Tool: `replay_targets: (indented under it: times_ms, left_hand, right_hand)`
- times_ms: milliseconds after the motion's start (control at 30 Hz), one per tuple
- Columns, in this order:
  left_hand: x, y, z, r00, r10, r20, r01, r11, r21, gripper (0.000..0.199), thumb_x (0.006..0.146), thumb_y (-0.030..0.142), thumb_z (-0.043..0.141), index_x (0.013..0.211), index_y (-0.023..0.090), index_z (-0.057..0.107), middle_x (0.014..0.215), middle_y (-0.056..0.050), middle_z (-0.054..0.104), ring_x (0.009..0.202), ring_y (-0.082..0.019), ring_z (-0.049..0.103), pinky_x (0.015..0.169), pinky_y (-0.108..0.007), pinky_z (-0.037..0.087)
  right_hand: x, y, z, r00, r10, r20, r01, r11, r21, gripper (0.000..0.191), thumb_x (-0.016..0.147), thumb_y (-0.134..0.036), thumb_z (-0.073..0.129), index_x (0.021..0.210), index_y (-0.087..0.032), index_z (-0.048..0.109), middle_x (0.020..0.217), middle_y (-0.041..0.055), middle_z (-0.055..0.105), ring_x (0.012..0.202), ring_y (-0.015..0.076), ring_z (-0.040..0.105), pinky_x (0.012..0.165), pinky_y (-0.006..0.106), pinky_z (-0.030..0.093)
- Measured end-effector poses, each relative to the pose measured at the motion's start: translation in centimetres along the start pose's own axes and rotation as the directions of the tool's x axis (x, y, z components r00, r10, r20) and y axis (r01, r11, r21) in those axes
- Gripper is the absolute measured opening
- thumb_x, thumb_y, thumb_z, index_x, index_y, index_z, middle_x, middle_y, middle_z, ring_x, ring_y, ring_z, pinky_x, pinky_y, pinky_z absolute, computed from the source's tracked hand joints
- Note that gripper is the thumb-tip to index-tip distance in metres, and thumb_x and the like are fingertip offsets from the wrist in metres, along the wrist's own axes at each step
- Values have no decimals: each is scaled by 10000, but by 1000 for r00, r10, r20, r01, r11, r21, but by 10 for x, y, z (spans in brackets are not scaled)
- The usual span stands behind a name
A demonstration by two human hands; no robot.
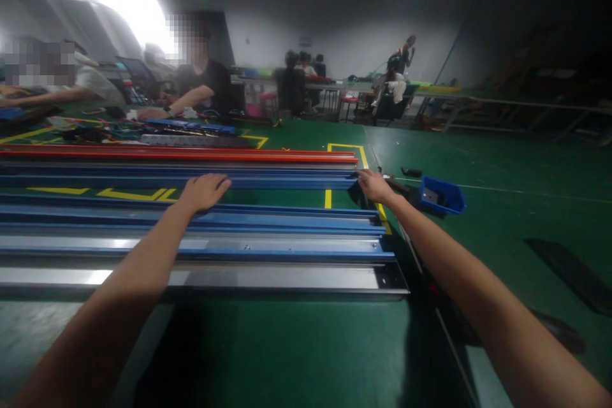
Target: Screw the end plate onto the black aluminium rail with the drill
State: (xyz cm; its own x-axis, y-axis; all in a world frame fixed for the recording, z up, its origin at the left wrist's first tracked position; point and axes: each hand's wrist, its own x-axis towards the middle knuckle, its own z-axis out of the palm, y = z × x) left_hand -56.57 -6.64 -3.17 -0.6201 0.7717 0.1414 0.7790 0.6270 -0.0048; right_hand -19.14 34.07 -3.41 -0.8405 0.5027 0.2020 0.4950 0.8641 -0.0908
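A long blue metal rail [287, 180] runs across the green surface from the left edge of the head view. My left hand [204, 192] lies over its near edge, the fingers curled across it and the thumb out to the right. At the rail's right end, my right hand [374, 185] is closed around the tip; part of its fingers is hidden. Beyond it lies an orange-red rail [268, 156]. Nearer to me lie several more channel rails: blue ones [287, 220], a silver one with blue edges [277, 246] and a silver one with dark edges [287, 275].
A blue plastic bin [442, 196] with small parts stands right of my right hand. A dark flat piece [568, 273] lies farther right. Wires and parts [109, 132] are heaped at the far left, where a co-worker [201, 89] sits with arms outstretched.
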Motion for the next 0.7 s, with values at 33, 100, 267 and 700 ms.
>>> replay_targets:
  times_ms: [33,100,267,700]
  left_hand:
    - [0,0,1,1000,-3,4,3,1000,-4,747,1031,585,174,1532,171,544,1582,-165,557,1483,-334,488,1182,-517,378]
    - [1,-1,1,1000,-5,12,5,1000,-12,745,1034,582,172,1530,172,547,1589,-156,552,1487,-325,485,1187,-500,375]
    - [2,0,-1,1000,-1,17,1,1000,-17,740,1039,589,170,1500,171,570,1583,-148,561,1470,-322,501,1190,-490,368]
    - [1,8,-11,999,3,41,-3,1000,12,740,1029,608,162,1436,186,612,1542,-179,593,1413,-393,540,1135,-607,399]
  right_hand:
    - [-1,0,1,1000,-7,4,7,1000,-6,544,1091,-274,352,1575,-91,520,1634,184,484,1455,381,507,1216,506,399]
    - [-3,0,3,1000,-21,12,21,1000,-13,560,1090,-284,354,1606,-108,483,1675,164,430,1463,392,498,1221,530,388]
    - [-6,-1,5,999,-44,28,44,999,-19,590,1083,-365,405,1636,-164,448,1699,138,393,1454,408,512,1227,558,375]
    - [-8,-1,5,996,-32,88,36,999,-41,623,1098,-330,331,1678,-101,342,1722,180,308,1516,413,444,1238,556,359]
